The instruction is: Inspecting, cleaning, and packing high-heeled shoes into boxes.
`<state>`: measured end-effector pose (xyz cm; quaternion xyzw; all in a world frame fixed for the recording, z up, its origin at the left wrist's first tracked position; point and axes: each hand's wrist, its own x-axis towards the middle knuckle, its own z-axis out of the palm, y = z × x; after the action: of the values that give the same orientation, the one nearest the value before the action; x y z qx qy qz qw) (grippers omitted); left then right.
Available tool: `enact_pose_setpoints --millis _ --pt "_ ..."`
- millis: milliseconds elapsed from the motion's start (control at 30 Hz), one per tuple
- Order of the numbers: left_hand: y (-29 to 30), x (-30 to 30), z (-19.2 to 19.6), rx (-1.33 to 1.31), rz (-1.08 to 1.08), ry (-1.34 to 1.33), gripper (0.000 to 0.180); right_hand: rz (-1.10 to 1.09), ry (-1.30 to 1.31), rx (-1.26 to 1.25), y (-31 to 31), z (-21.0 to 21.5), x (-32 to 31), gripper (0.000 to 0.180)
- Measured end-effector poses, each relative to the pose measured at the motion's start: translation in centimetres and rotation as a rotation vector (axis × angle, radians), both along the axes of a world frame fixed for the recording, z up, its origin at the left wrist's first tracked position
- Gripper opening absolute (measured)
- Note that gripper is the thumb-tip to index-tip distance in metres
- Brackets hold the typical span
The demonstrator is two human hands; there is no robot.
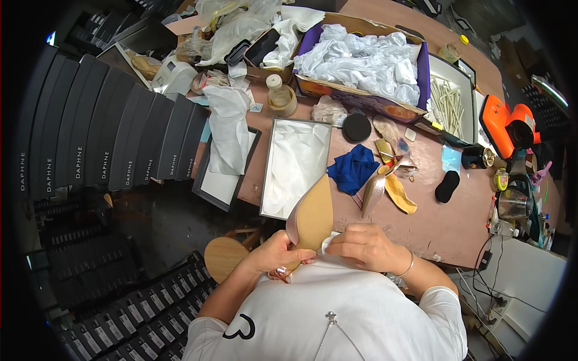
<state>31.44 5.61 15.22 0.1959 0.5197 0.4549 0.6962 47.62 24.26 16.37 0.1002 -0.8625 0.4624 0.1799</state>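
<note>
My left hand (280, 253) is closed around a pointed pump (314, 218), its tan sole facing up and its toe pointing away from me. Close to the shoe's rear end, my right hand (368, 248) pinches a small white piece (328, 242) of cloth or paper; which of the two I cannot tell. The matching pointed shoe (374, 192) rests on the table beside a blue cloth (354, 169) and a yellow cloth (398, 191). Just beyond my left hand lies an open shoebox (265, 201) lined with white tissue.
Dark shoeboxes (90, 123) stand in a long row at left. Behind the work area sits a purple carton (423, 75) full of crumpled white paper. A tray of white sticks (447, 105), an orange tool (503, 123) and a black oval pad (447, 186) lie at right. A round stool (226, 259) is below.
</note>
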Motion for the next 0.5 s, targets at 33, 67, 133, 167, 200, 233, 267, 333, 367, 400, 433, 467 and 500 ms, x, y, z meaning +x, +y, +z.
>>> enact_pose_setpoints --millis 33,67,133,167,200,233,267,333,367,400,433,467,500 --pt "0.0 0.0 -0.2 0.006 -0.004 -0.007 0.018 -0.02 0.007 0.008 0.1 -0.1 0.0 0.028" --pt "0.0 0.0 -0.2 0.008 -0.006 -0.009 0.018 -0.05 0.036 0.007 0.1 -0.1 -0.3 0.028" --pt "0.1 0.0 -0.2 0.012 -0.016 -0.014 0.019 -0.114 0.093 0.005 -0.3 -0.2 -1.3 0.028" --pt "0.1 0.1 -0.3 0.024 -0.012 -0.027 0.019 -0.113 0.1 0.015 -0.6 -0.2 -1.9 0.026" --pt "0.2 0.2 -0.4 0.037 -0.007 -0.04 0.019 -0.112 0.107 0.024 -1.0 -0.2 -2.6 0.023" --pt "0.1 0.1 -0.5 0.048 0.003 -0.052 0.019 -0.106 0.115 0.032 -1.2 -0.2 -3.1 0.02" --pt "0.0 0.2 -0.4 0.029 0.004 -0.039 0.018 -0.083 0.097 0.057 -1.2 -0.4 -2.7 0.02" --pt "-0.2 0.3 -0.1 -0.01 0.006 -0.016 0.018 -0.038 0.06 0.107 -1.0 -0.6 -1.3 0.02" --pt "-0.2 0.2 -0.3 0.004 0.008 -0.024 0.018 -0.04 0.078 0.112 -1.0 -0.6 -1.4 0.02" --pt "-0.2 0.0 -0.6 0.018 0.008 -0.032 0.018 -0.042 0.096 0.118 -0.9 -0.6 -1.7 0.02" --pt "-0.2 0.2 -0.9 0.034 0.007 -0.044 0.018 -0.046 0.11 0.125 -0.8 -0.5 -1.7 0.02" --pt "-0.3 0.3 -1.2 0.051 0.007 -0.057 0.019 -0.054 0.106 0.119 -0.9 -0.3 -2.2 0.02" --pt "-0.3 0.5 -1.4 0.068 0.006 -0.069 0.019 -0.063 0.102 0.112 -1.0 0.0 -3.1 0.02"
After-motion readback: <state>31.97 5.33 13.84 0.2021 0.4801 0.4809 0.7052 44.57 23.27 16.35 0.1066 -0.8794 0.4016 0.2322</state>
